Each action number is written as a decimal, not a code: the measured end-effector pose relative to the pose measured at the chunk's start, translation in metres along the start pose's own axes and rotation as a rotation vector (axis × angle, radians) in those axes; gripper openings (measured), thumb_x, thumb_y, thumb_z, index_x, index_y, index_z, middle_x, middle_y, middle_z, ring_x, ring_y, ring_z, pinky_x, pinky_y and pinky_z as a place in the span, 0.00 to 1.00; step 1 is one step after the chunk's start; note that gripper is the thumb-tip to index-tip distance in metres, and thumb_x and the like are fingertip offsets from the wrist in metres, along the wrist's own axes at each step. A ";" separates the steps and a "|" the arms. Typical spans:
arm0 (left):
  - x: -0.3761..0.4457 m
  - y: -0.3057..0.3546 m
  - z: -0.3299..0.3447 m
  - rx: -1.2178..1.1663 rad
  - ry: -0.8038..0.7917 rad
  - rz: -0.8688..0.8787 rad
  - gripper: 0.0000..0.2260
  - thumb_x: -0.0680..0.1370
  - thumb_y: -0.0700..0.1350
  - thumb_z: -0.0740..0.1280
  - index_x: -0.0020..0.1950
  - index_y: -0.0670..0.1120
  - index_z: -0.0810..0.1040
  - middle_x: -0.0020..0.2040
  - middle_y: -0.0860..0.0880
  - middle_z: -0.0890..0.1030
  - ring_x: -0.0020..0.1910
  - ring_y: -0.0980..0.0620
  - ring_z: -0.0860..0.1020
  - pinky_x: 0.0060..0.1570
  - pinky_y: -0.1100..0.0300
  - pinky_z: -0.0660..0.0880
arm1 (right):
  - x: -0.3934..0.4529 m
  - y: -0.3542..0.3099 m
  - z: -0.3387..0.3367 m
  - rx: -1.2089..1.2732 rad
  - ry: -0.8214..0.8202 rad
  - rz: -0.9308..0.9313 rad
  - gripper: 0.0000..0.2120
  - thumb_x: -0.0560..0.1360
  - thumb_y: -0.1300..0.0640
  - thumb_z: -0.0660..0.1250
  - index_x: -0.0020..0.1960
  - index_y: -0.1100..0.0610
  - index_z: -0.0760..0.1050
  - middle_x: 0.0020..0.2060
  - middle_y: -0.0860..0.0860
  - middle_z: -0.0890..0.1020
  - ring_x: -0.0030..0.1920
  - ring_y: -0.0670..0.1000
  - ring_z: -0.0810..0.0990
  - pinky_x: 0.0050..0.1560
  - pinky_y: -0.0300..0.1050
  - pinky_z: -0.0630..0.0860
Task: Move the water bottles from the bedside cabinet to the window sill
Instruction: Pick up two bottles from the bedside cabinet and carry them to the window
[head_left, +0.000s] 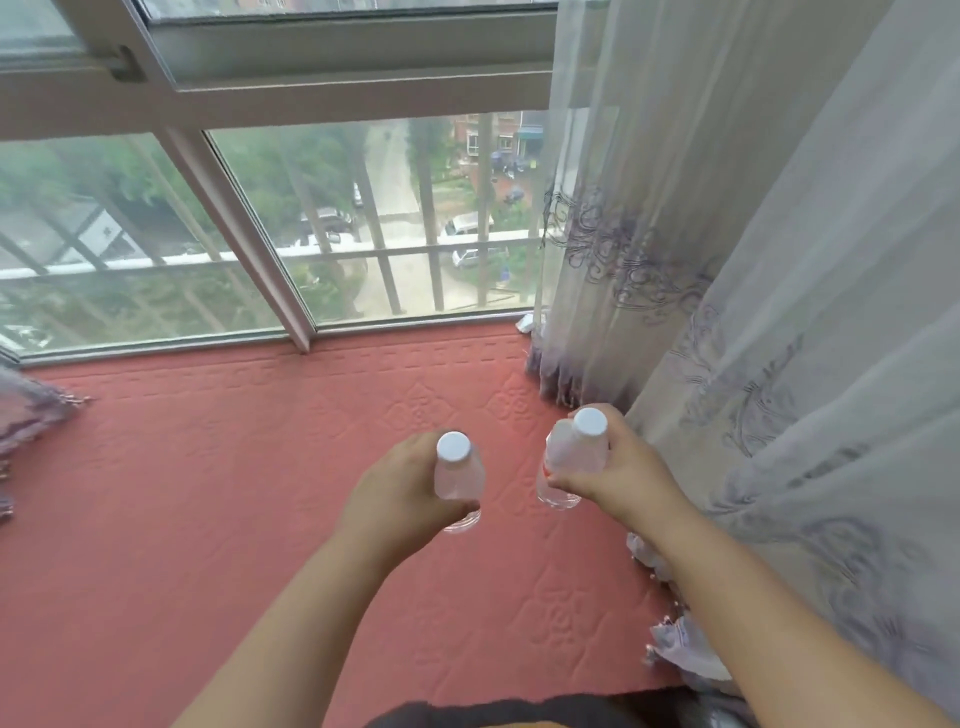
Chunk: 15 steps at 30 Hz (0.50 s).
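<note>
Both bottles sit low over the sill pad, bases at or just off it — cannot tell if they touch. Main risk is a tip-over on letting go: the padded red cover looks soft and quilted, so a bottle set down tilted could topple and roll, and the right bottle leans a little toward the left hand. Second risk: the curtain hangs just beyond the right hand on its outer side, and pulling the hand back could snag the fabric and drag that bottle over. The two bottles stand near each other between the hands, so one falling could knock the other. Left hand grips the left bottle around its shoulder, fingers wrapped; right hand grips the right bottle just under the cap. Both are small clear plastic bottles with white caps, apparently full — the right one shows a bit of red label low down.
</note>
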<state>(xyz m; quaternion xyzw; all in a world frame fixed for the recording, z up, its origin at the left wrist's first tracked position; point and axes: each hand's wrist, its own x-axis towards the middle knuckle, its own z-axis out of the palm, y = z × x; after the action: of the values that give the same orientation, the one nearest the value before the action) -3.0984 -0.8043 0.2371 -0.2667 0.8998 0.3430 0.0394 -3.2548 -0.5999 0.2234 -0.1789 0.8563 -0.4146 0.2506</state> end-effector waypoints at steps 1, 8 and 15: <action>0.009 0.002 0.004 0.001 -0.005 -0.010 0.25 0.66 0.56 0.74 0.61 0.62 0.73 0.54 0.62 0.77 0.54 0.57 0.75 0.50 0.57 0.75 | 0.010 0.004 0.000 0.000 0.000 0.002 0.29 0.62 0.55 0.83 0.55 0.42 0.72 0.50 0.42 0.81 0.52 0.44 0.79 0.47 0.38 0.73; 0.090 0.005 0.045 -0.022 -0.027 -0.031 0.26 0.65 0.53 0.76 0.62 0.58 0.75 0.54 0.57 0.78 0.54 0.52 0.76 0.51 0.52 0.76 | 0.082 0.033 0.005 -0.027 0.037 0.040 0.30 0.59 0.54 0.82 0.57 0.41 0.74 0.54 0.43 0.81 0.54 0.47 0.80 0.53 0.46 0.76; 0.171 0.008 0.095 -0.041 -0.066 -0.047 0.28 0.67 0.49 0.78 0.66 0.55 0.75 0.58 0.54 0.77 0.57 0.51 0.74 0.51 0.58 0.69 | 0.145 0.072 0.019 -0.031 0.078 0.108 0.29 0.61 0.57 0.82 0.56 0.42 0.73 0.52 0.44 0.80 0.53 0.50 0.79 0.52 0.45 0.75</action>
<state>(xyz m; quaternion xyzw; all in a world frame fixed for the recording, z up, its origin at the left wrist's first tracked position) -3.2589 -0.8164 0.1263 -0.2772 0.8843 0.3688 0.0717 -3.3685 -0.6438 0.1145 -0.1200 0.8802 -0.3937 0.2363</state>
